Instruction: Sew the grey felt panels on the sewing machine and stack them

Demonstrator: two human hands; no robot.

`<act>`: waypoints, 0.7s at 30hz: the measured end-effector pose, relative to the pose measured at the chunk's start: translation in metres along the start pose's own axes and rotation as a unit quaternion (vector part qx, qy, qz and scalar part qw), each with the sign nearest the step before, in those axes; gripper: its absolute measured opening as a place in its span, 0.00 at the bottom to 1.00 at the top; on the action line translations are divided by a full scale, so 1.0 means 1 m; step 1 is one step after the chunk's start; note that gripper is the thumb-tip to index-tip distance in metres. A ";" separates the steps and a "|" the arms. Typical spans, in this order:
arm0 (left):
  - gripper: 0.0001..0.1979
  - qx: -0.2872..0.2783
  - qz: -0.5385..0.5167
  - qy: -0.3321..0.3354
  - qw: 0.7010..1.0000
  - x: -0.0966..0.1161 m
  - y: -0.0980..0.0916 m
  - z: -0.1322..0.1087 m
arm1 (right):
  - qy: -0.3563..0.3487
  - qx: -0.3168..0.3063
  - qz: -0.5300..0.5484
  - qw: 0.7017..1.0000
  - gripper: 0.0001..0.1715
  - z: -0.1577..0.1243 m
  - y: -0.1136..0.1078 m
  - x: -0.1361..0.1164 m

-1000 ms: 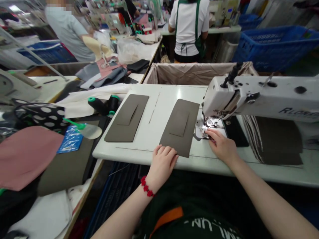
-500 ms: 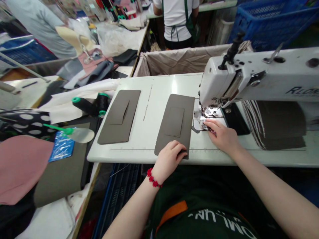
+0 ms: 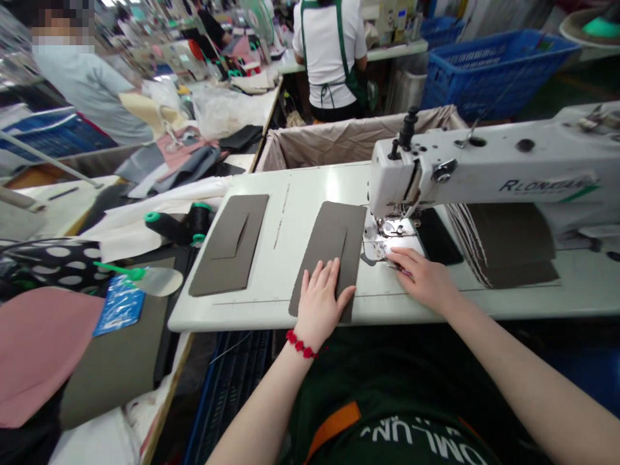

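My left hand [image 3: 320, 298] lies with its fingers spread on a grey-brown panel [image 3: 334, 219], covering part of the patch on it. The panel rests on the pale sewing table [image 3: 271, 303], left of the needle plate [image 3: 380, 248]. At the front of that plate, my right hand [image 3: 426, 276] has its fingers curled together; something small and dark shows beneath them, too hidden to name. Above it is the head of the white sewing machine [image 3: 465, 171]. A matching panel with a patch [image 3: 227, 248] lies farther left. Under the machine arm sits a stack of grey-brown panels [image 3: 518, 245].
Black thread cones [image 3: 198, 223] and a bottle with a green nozzle [image 3: 162, 281] are on the left side table. Behind the sewing table stands a cloth-lined bin [image 3: 329, 142]. A blue crate [image 3: 484, 77] and two people [image 3: 329, 58] are farther back.
My left hand has gone from curled at the panel's near edge to flat and spread over its patch. My right hand stays by the needle plate. The camera view has shifted.
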State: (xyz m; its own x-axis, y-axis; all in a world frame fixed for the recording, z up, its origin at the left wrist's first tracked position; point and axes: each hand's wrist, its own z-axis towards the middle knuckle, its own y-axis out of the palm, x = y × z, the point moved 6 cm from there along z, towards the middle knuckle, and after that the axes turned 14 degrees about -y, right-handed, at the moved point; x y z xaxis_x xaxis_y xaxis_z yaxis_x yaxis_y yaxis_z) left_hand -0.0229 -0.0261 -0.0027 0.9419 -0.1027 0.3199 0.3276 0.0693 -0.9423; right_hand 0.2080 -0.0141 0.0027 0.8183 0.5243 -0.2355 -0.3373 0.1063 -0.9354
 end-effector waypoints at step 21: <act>0.22 -0.087 -0.011 0.190 0.978 0.052 -0.005 -0.010 | 0.260 0.049 0.305 0.915 0.16 -0.170 0.008 -0.018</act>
State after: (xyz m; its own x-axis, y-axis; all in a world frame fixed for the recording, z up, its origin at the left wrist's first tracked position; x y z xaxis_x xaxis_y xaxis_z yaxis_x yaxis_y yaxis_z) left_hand 0.0234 -0.0416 0.0173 0.8282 -0.4661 0.3111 0.2986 -0.1027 -0.9488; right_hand 0.2695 -0.1662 -0.0456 0.5661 0.0422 -0.8233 -0.8243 0.0167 -0.5659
